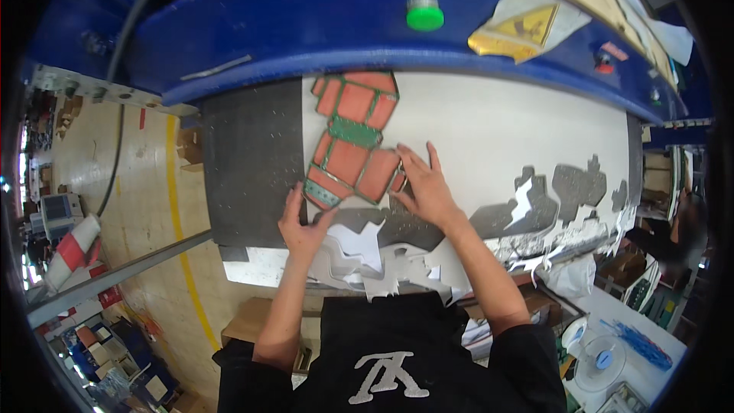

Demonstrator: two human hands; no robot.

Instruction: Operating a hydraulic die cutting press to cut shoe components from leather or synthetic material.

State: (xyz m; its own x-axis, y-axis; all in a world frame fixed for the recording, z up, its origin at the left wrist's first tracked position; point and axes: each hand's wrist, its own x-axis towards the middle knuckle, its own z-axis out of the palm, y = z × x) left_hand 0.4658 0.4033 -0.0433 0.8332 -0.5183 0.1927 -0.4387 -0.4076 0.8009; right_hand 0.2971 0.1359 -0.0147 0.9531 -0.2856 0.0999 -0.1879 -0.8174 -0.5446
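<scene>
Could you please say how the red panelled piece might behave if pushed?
The red panelled piece is probably stiff, since its outline shows no obvious sag. It would likely slide rather than roll, being broad and apparently flat over the white sheet.

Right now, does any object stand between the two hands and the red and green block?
Nothing visible does: the left hand is at the block's lower end, the right hand at its right edge. The cut scraps lie nearer the person.

head | left fisheye, worn on the head | facing down | close above hands [430,191] and white sheet [505,126]
</scene>
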